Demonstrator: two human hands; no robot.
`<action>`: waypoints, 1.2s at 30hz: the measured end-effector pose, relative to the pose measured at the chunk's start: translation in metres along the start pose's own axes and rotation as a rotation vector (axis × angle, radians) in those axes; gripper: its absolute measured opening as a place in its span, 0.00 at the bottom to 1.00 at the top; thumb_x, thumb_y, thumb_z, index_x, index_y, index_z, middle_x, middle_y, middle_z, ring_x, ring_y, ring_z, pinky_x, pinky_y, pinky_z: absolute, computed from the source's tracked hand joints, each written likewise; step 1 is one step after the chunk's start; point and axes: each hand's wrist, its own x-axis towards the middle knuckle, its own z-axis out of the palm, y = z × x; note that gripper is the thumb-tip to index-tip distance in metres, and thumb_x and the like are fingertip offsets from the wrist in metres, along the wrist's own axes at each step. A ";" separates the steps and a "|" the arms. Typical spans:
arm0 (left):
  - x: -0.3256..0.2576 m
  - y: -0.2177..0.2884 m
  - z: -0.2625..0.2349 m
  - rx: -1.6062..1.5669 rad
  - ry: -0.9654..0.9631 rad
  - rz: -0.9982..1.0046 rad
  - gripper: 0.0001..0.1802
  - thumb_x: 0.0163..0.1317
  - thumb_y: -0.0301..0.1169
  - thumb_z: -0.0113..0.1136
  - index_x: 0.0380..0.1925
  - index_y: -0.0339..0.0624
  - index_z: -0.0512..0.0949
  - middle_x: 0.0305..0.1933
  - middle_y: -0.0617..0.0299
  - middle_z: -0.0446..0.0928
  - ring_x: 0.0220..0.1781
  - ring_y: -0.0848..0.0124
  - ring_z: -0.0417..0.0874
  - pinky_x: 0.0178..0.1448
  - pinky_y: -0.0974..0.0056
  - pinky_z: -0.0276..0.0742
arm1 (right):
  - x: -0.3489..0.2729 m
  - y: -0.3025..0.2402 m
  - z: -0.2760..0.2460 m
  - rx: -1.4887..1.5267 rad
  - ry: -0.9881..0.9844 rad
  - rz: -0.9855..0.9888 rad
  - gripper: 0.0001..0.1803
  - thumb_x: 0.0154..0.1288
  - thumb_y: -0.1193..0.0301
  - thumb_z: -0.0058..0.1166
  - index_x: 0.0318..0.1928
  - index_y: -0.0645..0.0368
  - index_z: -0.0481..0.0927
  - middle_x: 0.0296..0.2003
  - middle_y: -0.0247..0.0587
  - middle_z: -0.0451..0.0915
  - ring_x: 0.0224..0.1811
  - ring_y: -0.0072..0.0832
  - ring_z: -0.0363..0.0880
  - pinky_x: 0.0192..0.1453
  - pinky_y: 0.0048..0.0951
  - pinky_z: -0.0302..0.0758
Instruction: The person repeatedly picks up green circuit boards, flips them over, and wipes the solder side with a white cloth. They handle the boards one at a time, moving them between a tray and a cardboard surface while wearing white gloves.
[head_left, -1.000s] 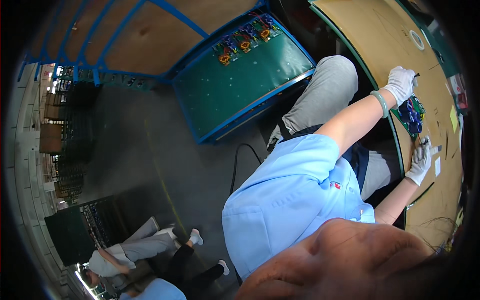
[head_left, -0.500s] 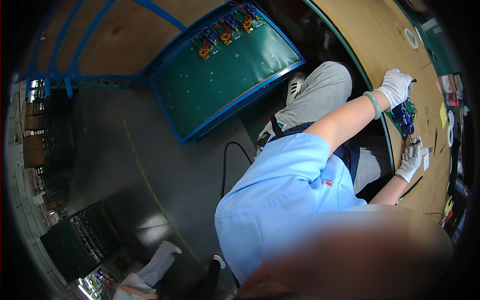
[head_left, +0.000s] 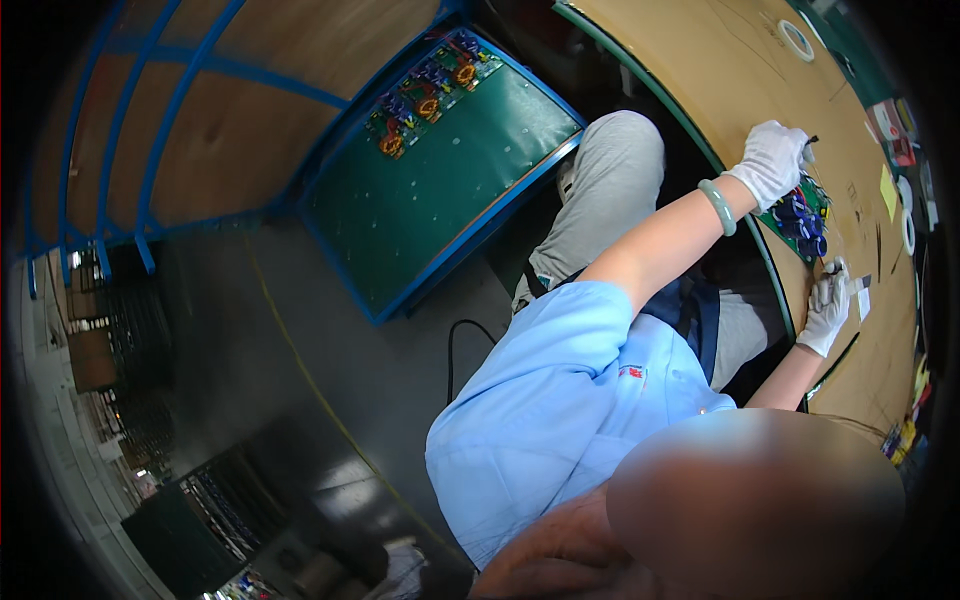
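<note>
A green circuit board (head_left: 803, 222) with dark blue cylindrical parts lies near the edge of the tan workbench (head_left: 745, 75), on the right side of the view. My left hand (head_left: 772, 163), in a white glove, is closed at the board's far end; a short black tip sticks out past its fingers, and the rest of that item is hidden. At the near end of the board my right hand (head_left: 828, 308), also gloved, is closed with its fingertips together beside the blue parts. What it pinches is too small to make out.
A white tape roll (head_left: 797, 41), a yellow note (head_left: 887, 192) and a white label (head_left: 863, 304) lie on the bench. Left of me stands a blue-framed cart (head_left: 450, 190) with a green top and several boards along its far edge. A black cable (head_left: 452, 350) loops by my seat.
The whole view has shifted, so the cart sits lower and the bench farther left. Both hands stay closed at the board's two ends. A bystander's legs at the bottom have mostly left view.
</note>
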 end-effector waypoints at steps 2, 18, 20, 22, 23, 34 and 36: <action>0.000 0.001 0.003 -0.012 0.028 0.057 0.06 0.53 0.27 0.58 0.30 0.47 0.83 0.26 0.57 0.84 0.33 0.54 0.85 0.42 0.53 0.79 | -0.002 0.000 -0.010 0.037 -0.039 0.006 0.20 0.77 0.65 0.48 0.61 0.64 0.71 0.44 0.40 0.79 0.15 0.11 0.57 0.17 0.15 0.53; 0.031 -0.010 -0.042 0.216 -0.537 0.449 0.35 0.49 0.32 0.77 0.58 0.40 0.75 0.54 0.49 0.80 0.53 0.58 0.83 0.59 0.60 0.77 | -0.024 -0.065 0.061 -0.627 0.234 -0.022 0.16 0.75 0.62 0.52 0.53 0.57 0.83 0.40 0.33 0.85 0.21 0.10 0.68 0.25 0.15 0.66; 0.039 -0.002 -0.032 0.276 -0.626 0.254 0.40 0.45 0.37 0.80 0.59 0.40 0.74 0.52 0.47 0.80 0.53 0.58 0.83 0.59 0.59 0.77 | -0.011 -0.069 0.067 -0.690 0.191 -0.116 0.16 0.74 0.63 0.54 0.54 0.59 0.82 0.42 0.34 0.85 0.30 0.14 0.76 0.37 0.18 0.74; 0.042 -0.008 -0.025 0.302 -0.655 0.099 0.44 0.40 0.44 0.83 0.58 0.41 0.74 0.45 0.47 0.82 0.48 0.58 0.84 0.54 0.58 0.79 | 0.007 -0.067 0.065 -0.753 0.091 -0.225 0.17 0.72 0.64 0.57 0.54 0.62 0.82 0.45 0.39 0.85 0.48 0.24 0.83 0.57 0.27 0.78; 0.044 -0.012 -0.023 0.317 -0.658 0.142 0.44 0.40 0.44 0.83 0.57 0.41 0.75 0.44 0.48 0.82 0.46 0.59 0.85 0.52 0.59 0.79 | 0.014 -0.068 0.066 -0.723 0.051 -0.185 0.17 0.71 0.64 0.57 0.53 0.63 0.82 0.45 0.38 0.85 0.48 0.24 0.83 0.57 0.27 0.78; 0.057 -0.015 -0.029 -0.067 -0.900 -0.281 0.45 0.38 0.48 0.83 0.54 0.37 0.74 0.44 0.49 0.82 0.44 0.60 0.86 0.51 0.60 0.82 | 0.096 -0.082 0.131 -0.877 -0.291 0.088 0.14 0.54 0.67 0.70 0.36 0.64 0.84 0.31 0.35 0.83 0.35 0.21 0.79 0.42 0.26 0.75; 0.059 -0.018 -0.027 0.018 -0.911 -0.181 0.46 0.38 0.49 0.83 0.54 0.35 0.73 0.44 0.48 0.81 0.45 0.59 0.85 0.52 0.59 0.82 | 0.102 -0.081 0.145 -0.919 -0.395 0.180 0.13 0.53 0.68 0.70 0.33 0.64 0.82 0.29 0.36 0.81 0.33 0.22 0.78 0.40 0.27 0.74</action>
